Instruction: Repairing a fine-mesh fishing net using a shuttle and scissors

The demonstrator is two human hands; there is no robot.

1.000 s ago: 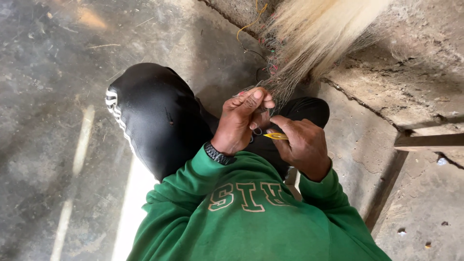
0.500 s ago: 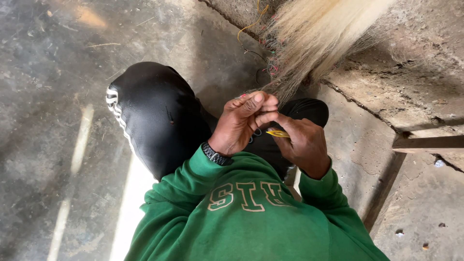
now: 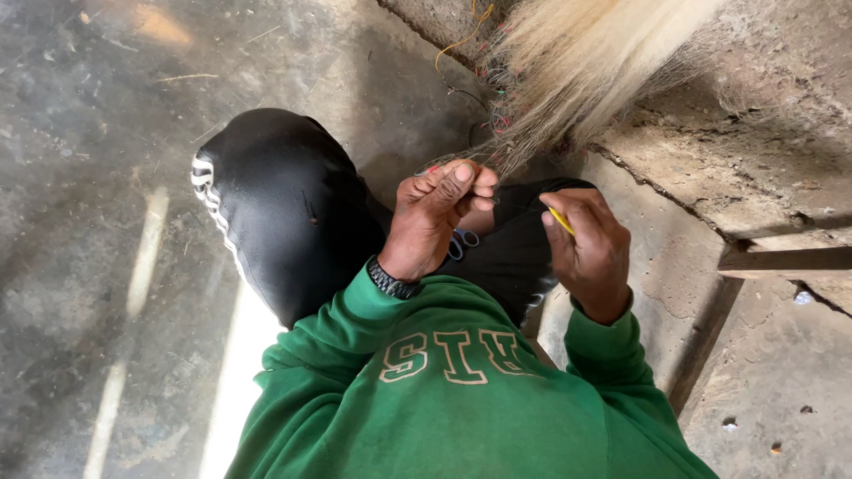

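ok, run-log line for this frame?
left hand: pinching pale blond fibre bundle strands | right hand: gripping thin yellow tool | small scissors: on lap

— Where are the hands sitting?
— The left hand (image 3: 439, 217) is resting above the knees, touching the fibre bundle (image 3: 586, 66) hanging ahead; the right hand (image 3: 590, 253) is lying just beside it, to the right.
— And the scissors (image 3: 461, 244)?
— Lying under the left hand.
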